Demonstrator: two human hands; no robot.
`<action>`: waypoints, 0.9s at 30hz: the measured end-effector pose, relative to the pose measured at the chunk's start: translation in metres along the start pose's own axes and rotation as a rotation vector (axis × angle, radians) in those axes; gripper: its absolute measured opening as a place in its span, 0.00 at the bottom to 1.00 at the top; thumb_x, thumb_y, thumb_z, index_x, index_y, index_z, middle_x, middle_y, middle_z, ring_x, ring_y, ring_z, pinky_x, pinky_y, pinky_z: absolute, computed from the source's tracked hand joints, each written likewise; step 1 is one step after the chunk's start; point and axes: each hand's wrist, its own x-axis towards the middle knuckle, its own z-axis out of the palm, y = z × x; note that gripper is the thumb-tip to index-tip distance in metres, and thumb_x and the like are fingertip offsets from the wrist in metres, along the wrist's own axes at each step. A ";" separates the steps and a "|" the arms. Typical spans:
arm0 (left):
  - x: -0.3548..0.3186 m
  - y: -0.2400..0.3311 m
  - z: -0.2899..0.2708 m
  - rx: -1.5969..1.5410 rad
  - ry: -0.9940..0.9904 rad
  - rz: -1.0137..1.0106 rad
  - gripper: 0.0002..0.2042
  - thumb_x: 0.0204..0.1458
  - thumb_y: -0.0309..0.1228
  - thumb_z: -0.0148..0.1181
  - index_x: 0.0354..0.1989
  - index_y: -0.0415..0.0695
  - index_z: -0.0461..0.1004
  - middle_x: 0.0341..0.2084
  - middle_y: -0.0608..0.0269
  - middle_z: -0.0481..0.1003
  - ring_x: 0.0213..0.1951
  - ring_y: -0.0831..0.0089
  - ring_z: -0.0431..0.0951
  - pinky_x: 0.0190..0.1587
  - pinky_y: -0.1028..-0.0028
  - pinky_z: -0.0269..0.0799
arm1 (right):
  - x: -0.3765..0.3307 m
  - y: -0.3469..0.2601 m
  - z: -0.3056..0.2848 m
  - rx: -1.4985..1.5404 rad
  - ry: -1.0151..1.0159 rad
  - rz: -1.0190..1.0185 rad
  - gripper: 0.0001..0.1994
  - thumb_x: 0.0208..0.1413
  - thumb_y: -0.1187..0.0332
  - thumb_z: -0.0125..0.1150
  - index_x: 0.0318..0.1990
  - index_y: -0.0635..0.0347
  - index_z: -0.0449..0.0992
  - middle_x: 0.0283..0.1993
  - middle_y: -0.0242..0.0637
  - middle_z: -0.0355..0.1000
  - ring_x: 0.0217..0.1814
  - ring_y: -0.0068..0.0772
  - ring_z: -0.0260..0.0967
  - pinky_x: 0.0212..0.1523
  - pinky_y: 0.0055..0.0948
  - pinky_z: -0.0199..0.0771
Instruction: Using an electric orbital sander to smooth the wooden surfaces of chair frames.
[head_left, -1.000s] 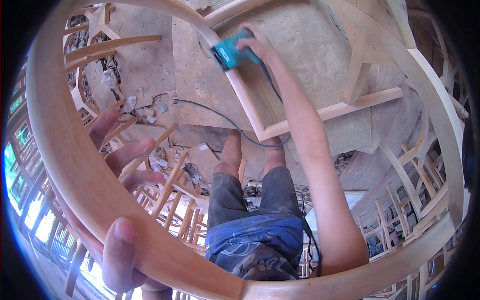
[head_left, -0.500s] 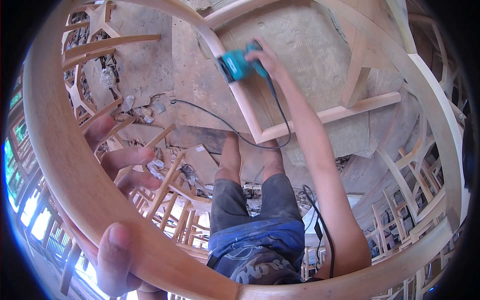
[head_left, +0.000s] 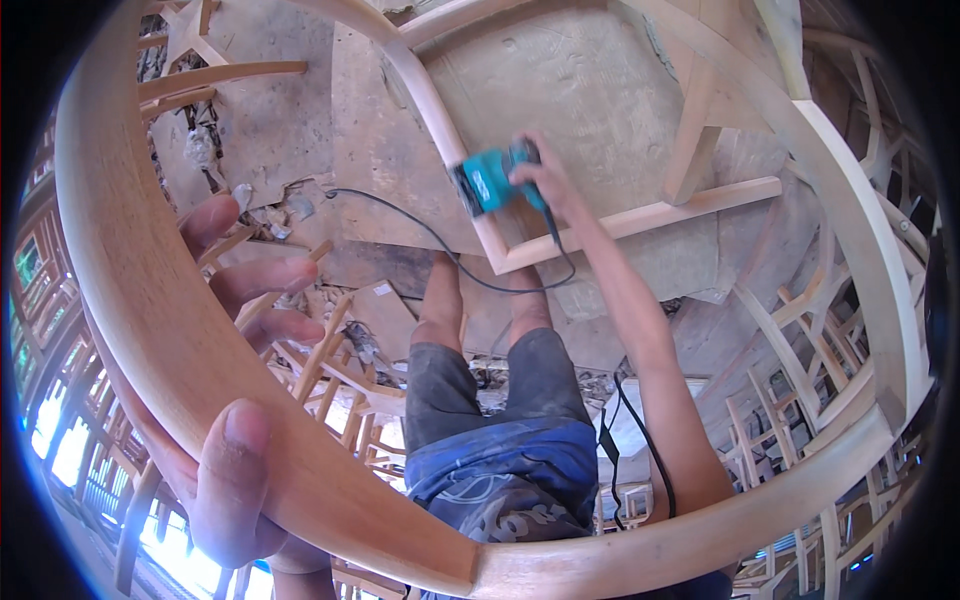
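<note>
At left, clasping near rail (head_left: 180, 310) w/ L hand (head_left: 225, 500); at ctr, against far rail (head_left: 435, 100), holding sander (head_left: 487, 182), clamped firmly in R hand (head_left: 546, 184). Could dig in if tipped, or catch corner (head_left: 499, 263) w/ cord (head_left: 551, 225) if swung wide.

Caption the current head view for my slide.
Left fingers hold a curved wooden rail while right fingers hold a teal corded sander against a wooden frame bar.
</note>
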 end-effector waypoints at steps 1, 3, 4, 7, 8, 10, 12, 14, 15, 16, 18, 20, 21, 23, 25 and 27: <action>0.001 -0.001 0.012 -0.078 0.032 0.017 0.50 0.37 0.54 0.64 0.68 0.33 0.61 0.59 0.40 0.71 0.43 0.63 0.82 0.46 0.71 0.82 | -0.028 0.017 -0.020 -0.037 0.026 -0.006 0.33 0.37 0.67 0.69 0.58 0.52 0.69 0.48 0.36 0.66 0.52 0.35 0.66 0.55 0.33 0.70; 0.001 -0.002 0.016 -0.141 0.073 0.028 0.50 0.36 0.54 0.64 0.68 0.33 0.61 0.58 0.40 0.71 0.43 0.62 0.83 0.46 0.72 0.82 | -0.057 0.028 -0.032 -0.064 0.039 -0.010 0.33 0.37 0.67 0.69 0.58 0.52 0.69 0.48 0.36 0.66 0.52 0.35 0.66 0.55 0.32 0.70; 0.000 -0.003 0.007 -0.107 0.025 -0.006 0.51 0.37 0.54 0.64 0.69 0.32 0.60 0.59 0.39 0.71 0.44 0.61 0.83 0.46 0.71 0.82 | -0.060 0.024 -0.025 -0.017 0.032 0.003 0.33 0.38 0.68 0.69 0.58 0.52 0.69 0.48 0.36 0.66 0.52 0.34 0.66 0.55 0.32 0.70; -0.002 -0.002 -0.002 -0.154 0.018 -0.031 0.52 0.39 0.52 0.67 0.71 0.31 0.55 0.59 0.37 0.68 0.46 0.58 0.82 0.44 0.69 0.82 | -0.022 0.008 -0.006 -0.034 -0.010 -0.035 0.33 0.38 0.69 0.69 0.58 0.52 0.69 0.49 0.35 0.67 0.54 0.33 0.66 0.57 0.31 0.68; -0.002 -0.004 0.001 -0.247 0.037 -0.021 0.54 0.41 0.50 0.70 0.72 0.30 0.50 0.59 0.36 0.67 0.47 0.57 0.81 0.42 0.68 0.81 | 0.002 -0.002 -0.005 -0.105 -0.025 -0.079 0.33 0.39 0.70 0.69 0.59 0.52 0.69 0.50 0.35 0.67 0.55 0.32 0.66 0.59 0.30 0.67; -0.002 -0.007 0.000 -0.215 0.045 -0.012 0.54 0.41 0.51 0.70 0.72 0.30 0.51 0.59 0.35 0.67 0.47 0.57 0.81 0.42 0.68 0.81 | 0.060 -0.032 0.022 -0.093 -0.007 -0.114 0.33 0.40 0.69 0.69 0.59 0.53 0.69 0.49 0.36 0.69 0.54 0.32 0.68 0.57 0.32 0.70; 0.001 -0.009 0.009 -0.221 0.018 0.010 0.54 0.40 0.51 0.69 0.72 0.30 0.52 0.59 0.35 0.67 0.47 0.56 0.81 0.43 0.68 0.81 | 0.128 -0.044 0.015 -0.100 0.060 -0.161 0.32 0.37 0.59 0.73 0.55 0.49 0.72 0.45 0.39 0.73 0.50 0.39 0.72 0.54 0.35 0.72; 0.003 -0.011 0.011 -0.200 0.018 0.027 0.54 0.39 0.52 0.68 0.72 0.30 0.53 0.59 0.35 0.67 0.48 0.56 0.81 0.43 0.67 0.82 | 0.164 -0.074 0.035 -0.320 0.125 -0.300 0.34 0.35 0.55 0.73 0.56 0.45 0.74 0.48 0.48 0.76 0.52 0.49 0.74 0.55 0.40 0.73; 0.003 -0.012 0.009 -0.183 0.026 0.034 0.54 0.39 0.52 0.67 0.72 0.30 0.53 0.59 0.34 0.68 0.48 0.55 0.82 0.43 0.67 0.82 | 0.168 -0.086 0.049 -0.313 0.113 -0.302 0.34 0.35 0.55 0.73 0.56 0.45 0.74 0.48 0.48 0.76 0.52 0.49 0.74 0.55 0.40 0.73; 0.003 -0.012 0.008 -0.176 0.027 0.041 0.54 0.38 0.52 0.67 0.71 0.30 0.54 0.59 0.34 0.68 0.48 0.55 0.82 0.43 0.67 0.82 | 0.172 -0.094 0.054 -0.384 0.128 -0.295 0.34 0.35 0.54 0.73 0.56 0.45 0.73 0.48 0.50 0.76 0.53 0.53 0.74 0.55 0.42 0.73; 0.004 -0.012 0.007 -0.172 0.021 0.056 0.54 0.38 0.53 0.66 0.71 0.29 0.55 0.60 0.34 0.68 0.49 0.54 0.82 0.44 0.67 0.82 | 0.160 -0.099 0.054 -0.467 0.148 -0.288 0.34 0.36 0.54 0.72 0.57 0.45 0.73 0.49 0.52 0.75 0.54 0.57 0.74 0.56 0.45 0.73; 0.007 -0.011 0.004 -0.165 0.025 0.086 0.54 0.37 0.54 0.65 0.71 0.29 0.56 0.60 0.33 0.68 0.49 0.54 0.82 0.44 0.66 0.83 | 0.131 -0.081 0.052 -0.481 0.126 -0.306 0.34 0.36 0.54 0.72 0.57 0.46 0.73 0.49 0.50 0.76 0.54 0.56 0.74 0.56 0.45 0.73; 0.007 -0.009 0.002 -0.170 -0.001 0.099 0.53 0.39 0.51 0.65 0.72 0.29 0.54 0.61 0.32 0.67 0.49 0.54 0.81 0.45 0.66 0.83 | 0.111 -0.073 0.054 -0.498 0.122 -0.264 0.34 0.36 0.54 0.72 0.56 0.47 0.72 0.48 0.49 0.75 0.53 0.56 0.74 0.56 0.45 0.73; 0.004 -0.008 -0.003 -0.188 0.011 0.092 0.53 0.38 0.51 0.65 0.72 0.29 0.54 0.60 0.32 0.67 0.48 0.54 0.81 0.45 0.66 0.83 | 0.060 -0.057 0.051 -0.475 0.091 -0.198 0.34 0.35 0.56 0.71 0.56 0.48 0.72 0.47 0.48 0.75 0.52 0.54 0.74 0.55 0.43 0.74; 0.002 -0.008 -0.002 -0.261 0.015 0.077 0.53 0.38 0.51 0.66 0.71 0.29 0.55 0.59 0.34 0.68 0.48 0.54 0.82 0.45 0.66 0.83 | 0.020 -0.037 0.043 -0.443 0.056 -0.209 0.33 0.36 0.58 0.71 0.55 0.50 0.72 0.46 0.48 0.74 0.50 0.52 0.74 0.54 0.42 0.74; 0.003 -0.018 0.008 -0.272 0.024 0.074 0.53 0.38 0.51 0.66 0.71 0.30 0.55 0.59 0.35 0.69 0.48 0.55 0.81 0.45 0.66 0.83 | 0.006 -0.024 0.014 -0.478 0.073 -0.228 0.33 0.36 0.59 0.70 0.55 0.51 0.71 0.45 0.47 0.74 0.49 0.52 0.74 0.54 0.41 0.74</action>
